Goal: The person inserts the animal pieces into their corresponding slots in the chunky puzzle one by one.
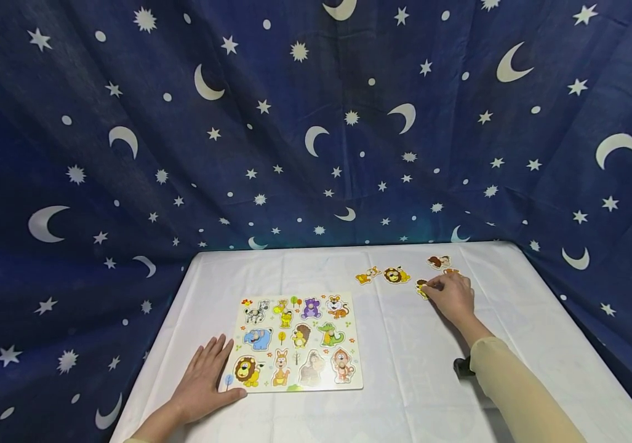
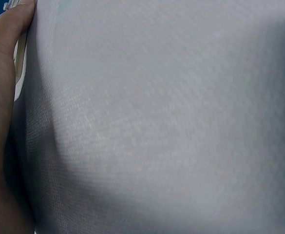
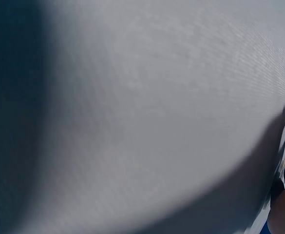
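Note:
A wooden animal puzzle board (image 1: pixel 268 390) lies on the white-covered table. My left hand (image 1: pixel 205 381) rests flat at its lower left corner, fingers spread, thumb along the near edge; the thumb side also shows in the left wrist view. Off to the right, my right hand (image 1: pixel 451 295) pinches a small brown-and-yellow hedgehog piece (image 1: pixel 421 287) between thumb and fingertips, partly covering it. An orange-brown piece (image 1: pixel 451 271) peeks out behind that hand. Beyond it lies a brown piece (image 1: pixel 439 263), apparently the gorilla. A lion piece (image 1: pixel 396 275) and a kangaroo piece (image 1: pixel 368 275) lie leftward.
The white cloth (image 1: pixel 404 369) covers the table and has shallow creases. A small black object (image 1: pixel 463 368) sits at the right wrist. Behind the table's far edge hangs a dark blue curtain (image 1: pixel 316 172) with moons and stars.

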`<state>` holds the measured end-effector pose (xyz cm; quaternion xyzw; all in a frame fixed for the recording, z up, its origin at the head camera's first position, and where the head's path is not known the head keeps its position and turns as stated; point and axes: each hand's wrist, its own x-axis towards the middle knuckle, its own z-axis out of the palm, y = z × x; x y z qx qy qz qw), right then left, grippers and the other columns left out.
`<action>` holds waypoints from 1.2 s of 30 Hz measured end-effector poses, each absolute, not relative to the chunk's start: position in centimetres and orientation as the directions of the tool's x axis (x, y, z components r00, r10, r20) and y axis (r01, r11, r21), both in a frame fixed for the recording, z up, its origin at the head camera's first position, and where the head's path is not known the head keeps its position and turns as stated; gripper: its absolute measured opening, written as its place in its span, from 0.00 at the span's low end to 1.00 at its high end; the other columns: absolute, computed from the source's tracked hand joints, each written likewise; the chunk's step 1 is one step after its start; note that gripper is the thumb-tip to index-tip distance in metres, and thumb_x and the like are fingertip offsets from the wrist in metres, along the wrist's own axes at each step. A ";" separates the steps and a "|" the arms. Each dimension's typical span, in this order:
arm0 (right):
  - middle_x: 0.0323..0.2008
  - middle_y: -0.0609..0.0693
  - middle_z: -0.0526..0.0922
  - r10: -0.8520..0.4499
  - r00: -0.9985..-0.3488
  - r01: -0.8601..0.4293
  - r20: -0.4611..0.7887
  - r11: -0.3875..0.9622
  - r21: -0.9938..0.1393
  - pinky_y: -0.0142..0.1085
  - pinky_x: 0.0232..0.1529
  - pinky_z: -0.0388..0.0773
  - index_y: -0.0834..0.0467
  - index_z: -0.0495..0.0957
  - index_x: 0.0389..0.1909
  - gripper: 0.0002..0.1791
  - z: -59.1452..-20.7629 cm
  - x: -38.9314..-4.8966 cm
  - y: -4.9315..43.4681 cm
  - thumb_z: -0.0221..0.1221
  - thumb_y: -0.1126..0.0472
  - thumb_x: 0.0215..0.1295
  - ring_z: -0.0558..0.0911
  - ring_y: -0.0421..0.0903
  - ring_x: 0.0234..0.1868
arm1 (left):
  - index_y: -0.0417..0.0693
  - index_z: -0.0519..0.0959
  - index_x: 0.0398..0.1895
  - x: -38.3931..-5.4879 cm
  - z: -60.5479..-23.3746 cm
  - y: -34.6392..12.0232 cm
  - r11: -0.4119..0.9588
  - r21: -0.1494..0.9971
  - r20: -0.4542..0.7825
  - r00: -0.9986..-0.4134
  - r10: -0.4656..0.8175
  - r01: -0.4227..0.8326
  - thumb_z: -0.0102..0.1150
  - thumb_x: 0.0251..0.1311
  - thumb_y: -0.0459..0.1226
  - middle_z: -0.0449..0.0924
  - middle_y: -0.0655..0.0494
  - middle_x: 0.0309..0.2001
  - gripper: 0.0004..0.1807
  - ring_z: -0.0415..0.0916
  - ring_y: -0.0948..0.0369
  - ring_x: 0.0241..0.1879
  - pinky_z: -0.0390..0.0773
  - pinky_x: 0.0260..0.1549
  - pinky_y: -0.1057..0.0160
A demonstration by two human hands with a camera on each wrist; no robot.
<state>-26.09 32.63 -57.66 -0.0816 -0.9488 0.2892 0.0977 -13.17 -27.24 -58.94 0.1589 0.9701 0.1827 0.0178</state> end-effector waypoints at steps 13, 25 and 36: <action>0.57 0.66 0.78 0.171 -0.978 0.066 0.115 0.788 -0.612 0.64 0.56 0.62 0.60 0.86 0.50 0.16 -58.0 -26.0 33.0 0.65 0.53 0.68 0.66 0.68 0.61 | 0.44 0.58 0.80 -13.0 -58.8 -27.1 0.882 0.359 0.032 -0.948 0.316 0.306 0.65 0.49 0.72 0.51 0.42 0.80 0.62 0.44 0.42 0.79 0.43 0.75 0.40; 0.58 0.66 0.78 0.156 -0.980 0.051 0.123 0.793 -0.607 0.65 0.56 0.63 0.59 0.86 0.49 0.15 -57.9 -26.0 33.0 0.65 0.53 0.69 0.67 0.68 0.60 | 0.44 0.58 0.80 -13.0 -58.8 -27.1 0.885 0.346 0.037 -0.947 0.320 0.312 0.65 0.49 0.72 0.52 0.42 0.80 0.63 0.45 0.42 0.79 0.44 0.75 0.40; 0.57 0.66 0.80 0.165 -0.978 0.054 0.127 0.789 -0.612 0.64 0.56 0.63 0.60 0.86 0.49 0.14 -57.7 -26.0 32.8 0.65 0.55 0.69 0.67 0.68 0.60 | 0.46 0.57 0.81 -13.1 -59.0 -27.3 0.884 0.354 0.027 -0.948 0.317 0.306 0.64 0.50 0.73 0.51 0.43 0.80 0.63 0.43 0.42 0.79 0.41 0.76 0.42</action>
